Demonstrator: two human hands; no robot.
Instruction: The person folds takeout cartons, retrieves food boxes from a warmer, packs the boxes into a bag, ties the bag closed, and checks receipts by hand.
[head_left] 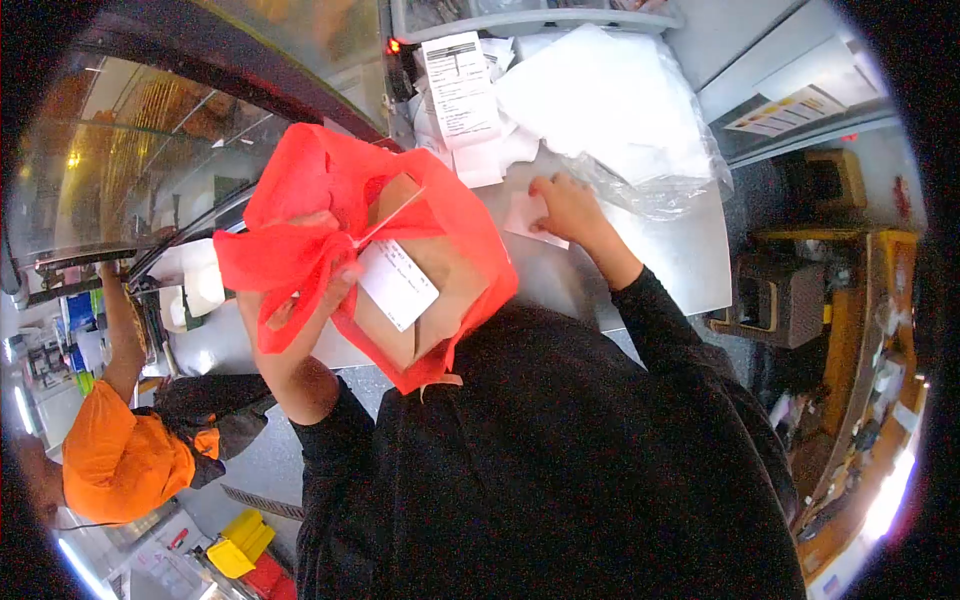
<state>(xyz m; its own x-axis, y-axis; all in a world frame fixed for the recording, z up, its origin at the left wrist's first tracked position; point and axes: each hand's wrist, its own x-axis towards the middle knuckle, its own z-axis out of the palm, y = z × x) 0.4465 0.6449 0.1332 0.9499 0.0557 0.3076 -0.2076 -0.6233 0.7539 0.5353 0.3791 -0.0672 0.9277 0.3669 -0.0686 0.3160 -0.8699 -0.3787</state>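
Note:
My left hand (335,290) is closed round the gathered top of a red carrier bag (320,170), which hangs in front of my body. Inside the bag sits a brown paper bag (455,275) with a white printed label (400,285) on it. My right hand (572,212) is over the metal counter, its fingers curled at a small pale pink paper slip (525,213). Beyond it lie a long printed receipt (462,90) and a stack of white sheets (600,90) in clear plastic.
A glass-fronted cabinet (150,150) with food inside stands at the left. A co-worker in an orange top (120,455) reaches toward it. The metal counter (690,275) ends near my right forearm. Brown boxy seats or crates (785,300) are farther right.

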